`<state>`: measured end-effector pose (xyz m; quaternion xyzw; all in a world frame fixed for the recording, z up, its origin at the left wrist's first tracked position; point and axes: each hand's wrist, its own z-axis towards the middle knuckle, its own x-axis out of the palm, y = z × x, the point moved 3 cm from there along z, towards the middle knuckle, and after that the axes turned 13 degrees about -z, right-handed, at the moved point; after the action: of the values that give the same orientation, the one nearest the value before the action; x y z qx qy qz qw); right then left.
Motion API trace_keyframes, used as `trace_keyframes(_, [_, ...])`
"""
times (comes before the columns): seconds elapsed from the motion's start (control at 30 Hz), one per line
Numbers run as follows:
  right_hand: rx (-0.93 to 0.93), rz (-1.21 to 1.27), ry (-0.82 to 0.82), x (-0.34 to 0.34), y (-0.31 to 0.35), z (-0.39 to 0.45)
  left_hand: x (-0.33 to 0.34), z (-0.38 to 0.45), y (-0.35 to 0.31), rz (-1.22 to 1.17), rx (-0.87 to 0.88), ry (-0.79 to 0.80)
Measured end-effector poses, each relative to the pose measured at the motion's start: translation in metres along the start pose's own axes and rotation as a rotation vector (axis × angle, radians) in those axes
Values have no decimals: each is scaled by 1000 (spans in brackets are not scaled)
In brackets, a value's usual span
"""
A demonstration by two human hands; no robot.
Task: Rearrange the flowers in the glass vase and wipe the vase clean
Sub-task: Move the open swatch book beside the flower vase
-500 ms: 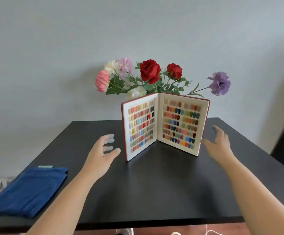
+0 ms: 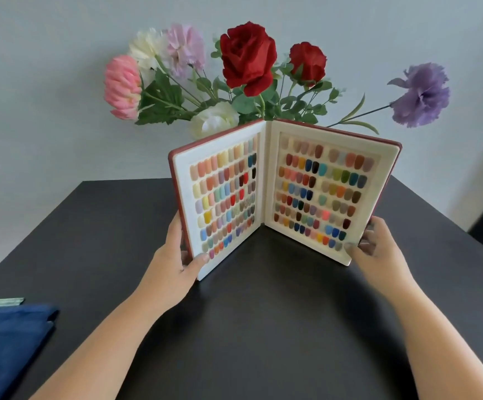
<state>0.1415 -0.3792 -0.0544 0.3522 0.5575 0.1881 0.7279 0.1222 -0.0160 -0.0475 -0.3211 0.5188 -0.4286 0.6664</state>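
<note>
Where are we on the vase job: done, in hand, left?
Done: nothing visible. In hand: left hand and right hand grip the outer edges of the open swatch book, which hides the vase. Left: rearrange the flowers and wipe; the blue cloth lies untouched on the table.

Both bare forearms stretched forward, converging slightly. Left hand upright, thumb in front, fingers tucked behind and closed in a grip. Right hand likewise gripping, thumb forward, fingers curled round the back (fingertips blurred). Wrists nearly straight, palms facing each other.
</note>
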Motion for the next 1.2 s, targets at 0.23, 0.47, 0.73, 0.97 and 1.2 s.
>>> trace_keyframes(0.23, [-82, -69, 230, -7, 12, -1, -10, -15, -15, -8, -8, 32])
trace_keyframes(0.47, [-217, -117, 351, 14, 43, -19, -45, -47, -7, -50, -88, -60])
trace_keyframes(0.73, [-481, -89, 544, 85, 115, -38, -102, -81, 11, -111, -139, -305])
trace_keyframes(0.97, [-569, -15, 592, 161, 191, -53, -138, -81, 20, -39, -183, -432])
trace_keyframes(1.2, [-572, -46, 606, 226, 258, -64, -172, -69, 37, 33, -204, -535])
